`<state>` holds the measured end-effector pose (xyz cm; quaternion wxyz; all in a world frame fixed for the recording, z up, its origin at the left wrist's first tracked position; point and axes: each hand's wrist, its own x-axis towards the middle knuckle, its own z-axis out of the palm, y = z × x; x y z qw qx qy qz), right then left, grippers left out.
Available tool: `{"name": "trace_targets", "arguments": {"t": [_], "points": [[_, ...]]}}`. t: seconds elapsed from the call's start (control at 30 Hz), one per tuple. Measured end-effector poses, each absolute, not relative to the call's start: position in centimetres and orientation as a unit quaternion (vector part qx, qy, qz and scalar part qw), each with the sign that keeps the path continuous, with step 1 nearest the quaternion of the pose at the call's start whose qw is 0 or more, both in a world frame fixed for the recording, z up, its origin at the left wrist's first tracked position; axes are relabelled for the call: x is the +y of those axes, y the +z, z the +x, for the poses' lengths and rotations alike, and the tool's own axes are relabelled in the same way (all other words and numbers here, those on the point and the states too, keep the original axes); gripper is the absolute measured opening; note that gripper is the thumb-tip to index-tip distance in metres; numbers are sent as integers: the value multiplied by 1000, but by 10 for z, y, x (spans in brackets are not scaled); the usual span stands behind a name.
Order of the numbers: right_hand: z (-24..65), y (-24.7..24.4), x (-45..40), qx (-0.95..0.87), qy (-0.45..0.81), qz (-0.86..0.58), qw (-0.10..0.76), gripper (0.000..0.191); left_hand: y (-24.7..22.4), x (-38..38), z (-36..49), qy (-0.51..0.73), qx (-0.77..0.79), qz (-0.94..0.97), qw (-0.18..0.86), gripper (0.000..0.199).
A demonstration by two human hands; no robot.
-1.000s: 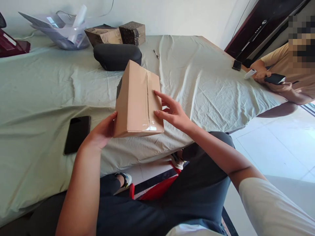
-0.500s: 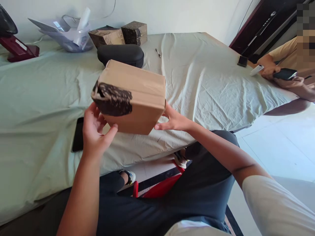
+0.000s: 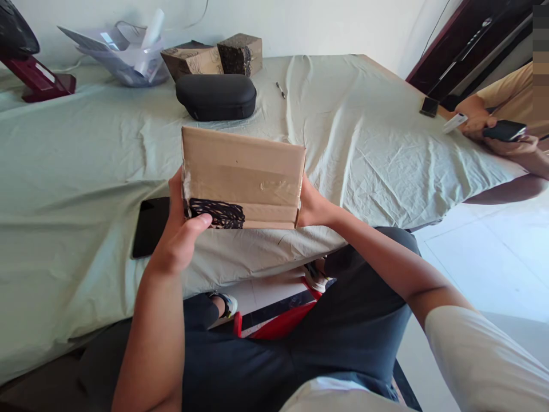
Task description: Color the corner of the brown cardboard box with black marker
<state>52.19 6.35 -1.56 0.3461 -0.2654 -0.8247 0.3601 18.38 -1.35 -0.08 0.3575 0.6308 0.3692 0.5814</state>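
Note:
A brown cardboard box is held between my two hands near the table's front edge, with a taped face turned up toward me. Black scribble covers its lower left part. My left hand grips the left side, its thumb lying over the scribble. On the right side my right hand presses against the box, its fingers mostly hidden behind it. A black tablet or phone lies on the cloth beside my left hand. Beyond the box is a black hard case.
Two cardboard boxes stand by the wall, next to a clear plastic basket. A pen lies on the clothed table. At right, a person's hands hold a dark object near a phone.
The box has been tipped so another face shows, with its scribble now at the lower left. My hands turned with it and kept their hold. The view shifted slightly.

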Motion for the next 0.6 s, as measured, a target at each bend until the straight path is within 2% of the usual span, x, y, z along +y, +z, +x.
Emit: {"name": "trace_targets", "arguments": {"t": [0.17,0.37,0.6], "points": [[522,1,56,-826,351,-277,344,171,-2,-21,200,583,419,562,411,82],[521,3,60,-826,340,-302,334,164,-12,-25,203,583,431,533,436,80],[515,1,54,-834,322,-305,328,166,-5,-39,202,585,466,520,412,72]]}}
